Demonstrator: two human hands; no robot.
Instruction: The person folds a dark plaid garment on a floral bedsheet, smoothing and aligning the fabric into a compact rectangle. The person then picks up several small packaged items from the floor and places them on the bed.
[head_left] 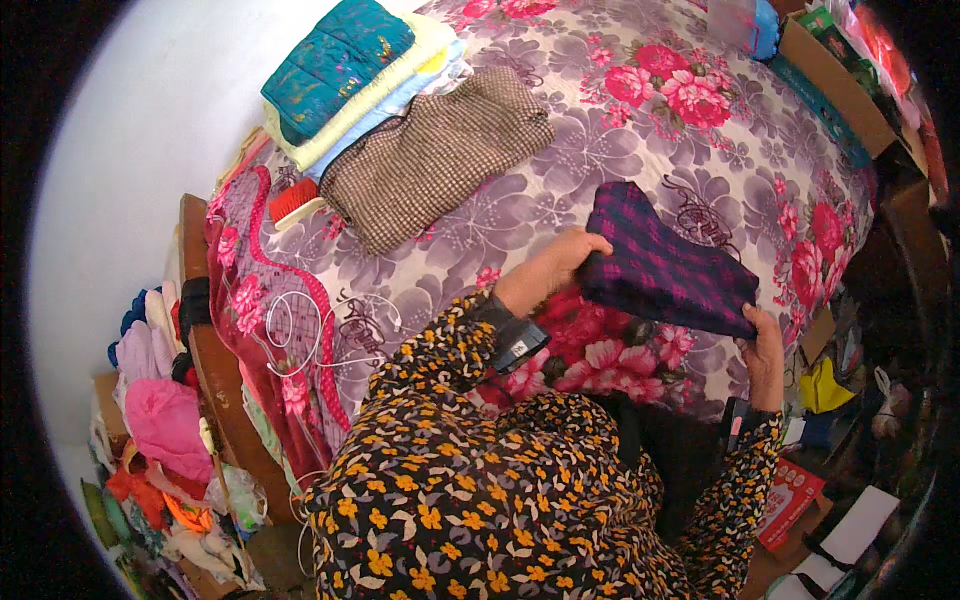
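Note:
A folded dark purple plaid cloth [672, 262] is stretched between my two hands, above the bed. My left hand [556, 268] grips its left edge, thumb on top. At the lower right corner my right hand [764, 350] pinches it, with the fingers partly hidden. Farther left on the bed lies a folded brown checked garment [440, 150]. Behind that is a stack of folded cloths with a teal patterned piece [340, 65] on top. A brush with red bristles [293, 203] rests beside the checked garment.
The bed carries a floral sheet [590, 150]. A white cable [325, 318] lies coiled near its left side. Piled clothes with a pink piece [170, 425] stand at the left, by a wooden bed edge [225, 400]. A cardboard box [835, 85] sits at the far right.

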